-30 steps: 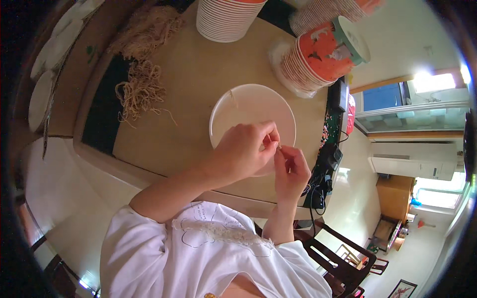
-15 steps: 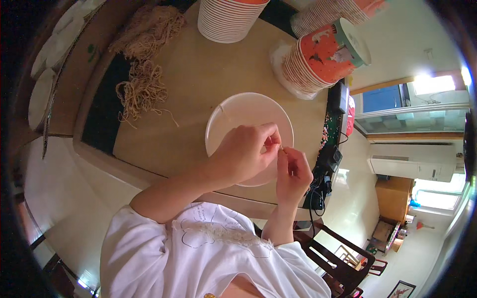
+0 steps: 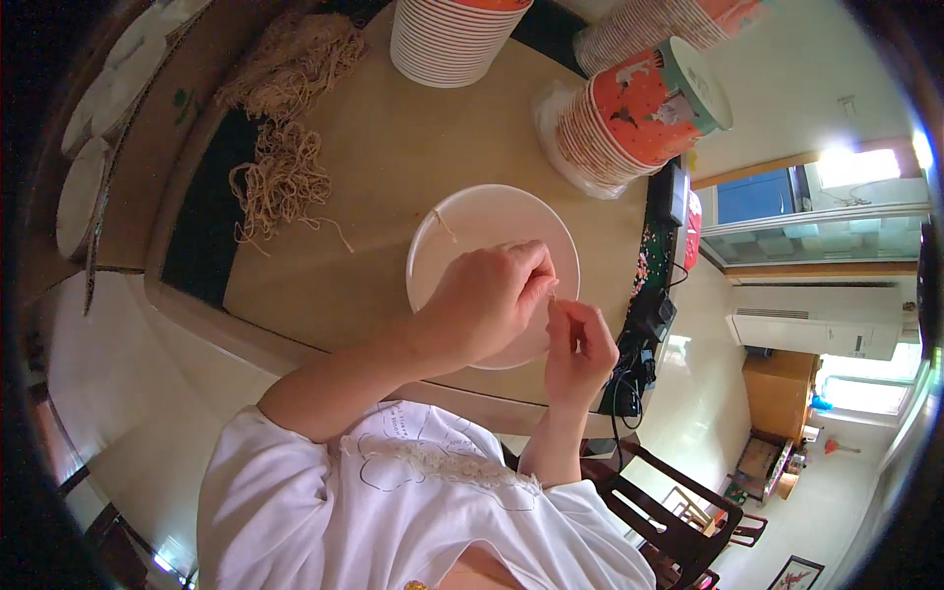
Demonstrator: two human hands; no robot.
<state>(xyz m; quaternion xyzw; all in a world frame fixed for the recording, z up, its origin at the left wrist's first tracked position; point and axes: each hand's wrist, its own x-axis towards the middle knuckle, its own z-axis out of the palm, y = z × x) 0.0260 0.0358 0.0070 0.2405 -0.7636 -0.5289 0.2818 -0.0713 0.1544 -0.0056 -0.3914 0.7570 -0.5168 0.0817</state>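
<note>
A round white paper tub (image 3: 492, 211) stands on the table in front of me, its inside facing up. A short beige string end (image 3: 445, 226) pokes through its upper left wall. My left hand (image 3: 492, 300) reaches over the tub, thumb and forefinger pinched together. Just right of it, at the tub's right rim, my right hand (image 3: 582, 346) pinches too, its fingertips almost meeting the left ones. A tiny pale bit of string shows between them; most of it is hidden by the fingers.
A tangled heap of beige strings (image 3: 285, 177) lies on the left. Stacked white tubs (image 3: 454, 44) stand at the back, and printed red-and-green tubs (image 3: 644, 103) lie in plastic at the back right. Black cables and an adapter (image 3: 649, 315) sit along the right edge, near a dark chair (image 3: 678, 501).
My hands have shifted only slightly, fingertips still pinched together. The string end at the tub's upper left now reaches further into the tub.
</note>
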